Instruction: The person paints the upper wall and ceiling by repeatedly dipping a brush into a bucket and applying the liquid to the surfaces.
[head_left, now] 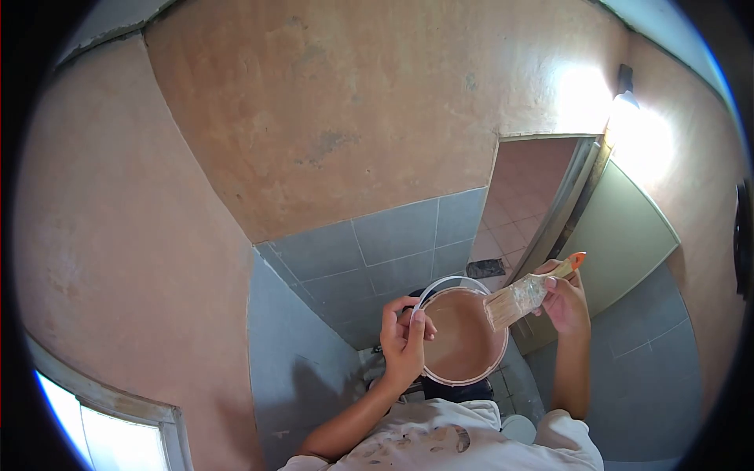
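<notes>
Fingers of the left hand (404,345) are bent, with the thumb and forefinger pinching the pale handle (448,279) at the left side of a bucket (455,383); the other fingers curl loosely beside its rim. Fingers of the right hand (569,304) are closed around a wide paintbrush (528,294), the thumb pressing on the near side.

In the head view, the bucket is right of the middle, close in front of the person's body, with its mouth facing up and pinkish-brown paint (459,337) inside. The brush slants, its orange-tipped end to the far right and its paint-coated bristles to the near left, over the right part of the bucket's mouth. Whether the bristles touch the rim cannot be told.

A white shirt (416,439) with dark stains shows at the near edge. On the far side stands a wall (330,118) of mottled brownish-orange above grey tiles (400,231). To the right of those tiles is a doorway (534,180), with a pale door (620,235) swung open to its right. High on the right a lamp (626,100) glows, and a bright window (122,436) sits at the near left.
</notes>
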Demonstrator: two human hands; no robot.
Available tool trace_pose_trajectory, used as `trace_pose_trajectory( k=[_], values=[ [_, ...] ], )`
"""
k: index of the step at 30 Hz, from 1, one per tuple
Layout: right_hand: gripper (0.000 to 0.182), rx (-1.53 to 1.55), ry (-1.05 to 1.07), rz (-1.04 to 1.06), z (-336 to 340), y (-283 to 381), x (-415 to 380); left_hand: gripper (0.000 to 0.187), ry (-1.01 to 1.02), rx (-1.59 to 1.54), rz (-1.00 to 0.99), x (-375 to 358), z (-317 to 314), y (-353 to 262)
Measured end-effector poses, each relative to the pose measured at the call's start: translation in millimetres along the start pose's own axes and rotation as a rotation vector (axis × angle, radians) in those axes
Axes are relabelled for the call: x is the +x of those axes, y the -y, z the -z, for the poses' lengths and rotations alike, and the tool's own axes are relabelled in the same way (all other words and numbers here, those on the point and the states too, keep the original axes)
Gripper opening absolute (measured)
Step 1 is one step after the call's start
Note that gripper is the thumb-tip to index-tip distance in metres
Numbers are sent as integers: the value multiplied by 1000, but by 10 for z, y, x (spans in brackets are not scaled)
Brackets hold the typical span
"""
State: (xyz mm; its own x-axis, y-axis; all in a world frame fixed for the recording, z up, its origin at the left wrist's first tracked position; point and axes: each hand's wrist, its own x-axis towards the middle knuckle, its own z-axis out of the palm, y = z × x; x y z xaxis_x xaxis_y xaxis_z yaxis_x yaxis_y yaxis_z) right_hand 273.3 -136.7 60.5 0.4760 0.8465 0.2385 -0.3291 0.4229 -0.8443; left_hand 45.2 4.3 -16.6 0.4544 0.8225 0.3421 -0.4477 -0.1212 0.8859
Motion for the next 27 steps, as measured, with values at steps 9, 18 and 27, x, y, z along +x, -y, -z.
trace_pose_trajectory(
  k=[9, 18, 27],
  values=[
    [14, -230, -190, -22, 458, -678, -218, 22, -52, -37, 34, -25, -81, 25],
    [9, -154, -201, 67, 174, -449, 431, 23, 47, -41, -23, -20, 83, 18],
    [23, -613, 446, 188, -1483, 198, 2071, 25, -24, -95, -68, -15, 328, 145]
  ],
)
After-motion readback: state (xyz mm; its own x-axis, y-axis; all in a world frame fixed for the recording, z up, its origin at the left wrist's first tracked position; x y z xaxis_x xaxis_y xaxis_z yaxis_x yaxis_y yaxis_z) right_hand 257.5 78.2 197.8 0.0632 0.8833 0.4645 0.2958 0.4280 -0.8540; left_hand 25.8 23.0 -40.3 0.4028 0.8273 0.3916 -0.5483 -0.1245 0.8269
